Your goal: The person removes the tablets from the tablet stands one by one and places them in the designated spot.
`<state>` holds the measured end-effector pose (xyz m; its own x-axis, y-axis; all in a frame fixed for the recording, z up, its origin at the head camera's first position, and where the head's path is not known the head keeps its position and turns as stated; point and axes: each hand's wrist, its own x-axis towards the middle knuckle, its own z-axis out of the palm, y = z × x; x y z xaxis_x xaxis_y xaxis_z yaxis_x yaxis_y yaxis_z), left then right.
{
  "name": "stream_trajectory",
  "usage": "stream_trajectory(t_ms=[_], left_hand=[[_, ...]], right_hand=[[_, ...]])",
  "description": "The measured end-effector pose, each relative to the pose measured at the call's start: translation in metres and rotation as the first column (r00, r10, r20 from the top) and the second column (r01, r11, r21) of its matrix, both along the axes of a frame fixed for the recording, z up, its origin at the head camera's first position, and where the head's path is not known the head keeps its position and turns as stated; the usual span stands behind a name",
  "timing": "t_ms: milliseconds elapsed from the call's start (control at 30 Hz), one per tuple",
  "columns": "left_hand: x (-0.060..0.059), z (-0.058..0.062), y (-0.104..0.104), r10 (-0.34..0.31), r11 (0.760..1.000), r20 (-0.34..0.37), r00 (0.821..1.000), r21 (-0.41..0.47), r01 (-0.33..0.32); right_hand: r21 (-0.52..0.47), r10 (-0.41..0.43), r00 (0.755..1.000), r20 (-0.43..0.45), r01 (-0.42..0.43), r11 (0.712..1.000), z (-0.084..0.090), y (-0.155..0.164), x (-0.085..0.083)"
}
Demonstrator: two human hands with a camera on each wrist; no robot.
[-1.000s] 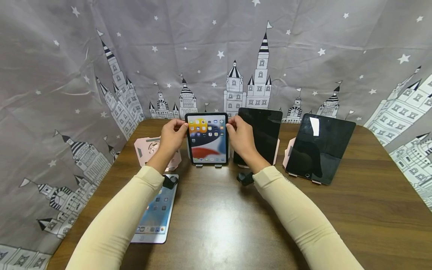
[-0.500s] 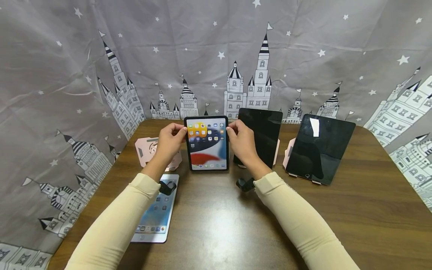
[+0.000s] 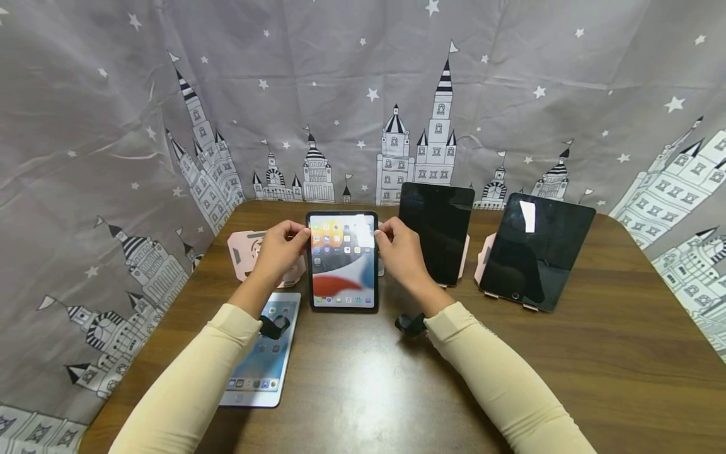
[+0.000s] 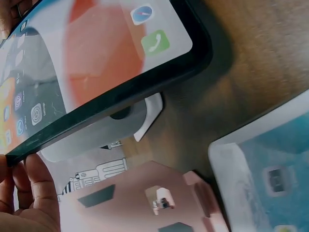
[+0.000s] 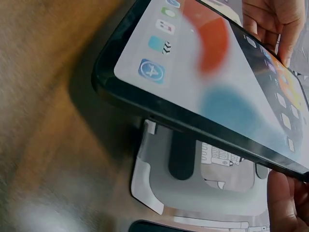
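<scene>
lit tablet lifted clear of its stand, held in both hands over wooden table

a wooden table (image 3: 567,353) backed by a grey castle-print curtain (image 3: 363,94) carried the scene. two dark tablets, one (image 3: 435,230) at about one o'clock from the hands and a larger one (image 3: 535,249) at two o'clock, leaned on pink stands. a white tablet (image 3: 258,362) lay flat at seven o'clock, partly under the left sleeve, and an empty pink stand (image 3: 245,249) stood at ten o'clock.

at the centre, the lit black tablet (image 3: 343,260) was in the air. one second earlier it had sat propped on its own stand at twelve o'clock; half a second earlier its lower edge had already come off the ledge; by this frame it had been drawn nearer the person and tipped flatter. the right wrist view showed the pale stand (image 5: 203,186) bare behind and below the tablet's edge, with nothing resting on it.

the left hand (image 3: 279,251) pinched the tablet's left edge near the top, fingertips (image 4: 41,171) curled close together behind the rim. the right hand (image 3: 401,252) gripped the right edge the same way, thumb in front, fingers pressed together behind.

judged from this, the removal from the stand looked complete and the tablet hung between the hands, not yet set down anywhere.
</scene>
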<state>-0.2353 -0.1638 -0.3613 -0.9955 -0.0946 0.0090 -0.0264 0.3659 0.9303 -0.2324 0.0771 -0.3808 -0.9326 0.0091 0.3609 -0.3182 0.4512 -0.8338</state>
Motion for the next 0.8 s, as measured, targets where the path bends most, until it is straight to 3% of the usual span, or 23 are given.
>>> stream_trajectory(t_ms=[233,467,800], left_hand=[[0.007,-0.008,-0.004,-0.024,0.999,0.026,0.999,-0.024,0.024],[0.014,-0.012,-0.008,-0.032,0.998,0.025,0.999,-0.057,0.033],[0.022,-0.017,-0.013,-0.036,0.998,0.156,0.987,-0.050,0.044]], right_hand=[[0.030,-0.020,0.999,0.047,0.019,0.999,-0.005,-0.004,0.005],[-0.033,0.027,0.991,0.128,-0.023,0.999,-0.008,-0.007,0.011],[-0.119,0.068,0.970,0.232,-0.041,0.992,-0.018,-0.011,0.017]])
